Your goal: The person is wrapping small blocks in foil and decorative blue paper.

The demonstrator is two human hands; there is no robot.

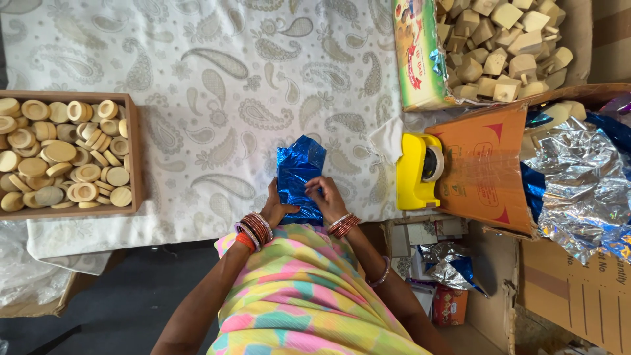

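Hands meet low on the patterned cloth, both working a blue foil packet that lies at the cloth's near edge, just in front of the person's body. Left hand cups the packet's lower left corner, fingers curled under the foil, so how tightly they close is hard to tell from up here. Right hand sits on top of the packet's lower right, fingertips bent and pinching a fold of the shiny blue wrap. Red and orange bangles crowd the left wrist.

Off to the left, well apart, a wooden tray is heaped with round wooden discs. To the right, near the packet, a yellow tape dispenser stands against an orange cardboard flap. Beyond that flap, crumpled silver and blue foil sheets spill out of a box. Up top, a carton holds blocky wooden pieces beside a green printed box.
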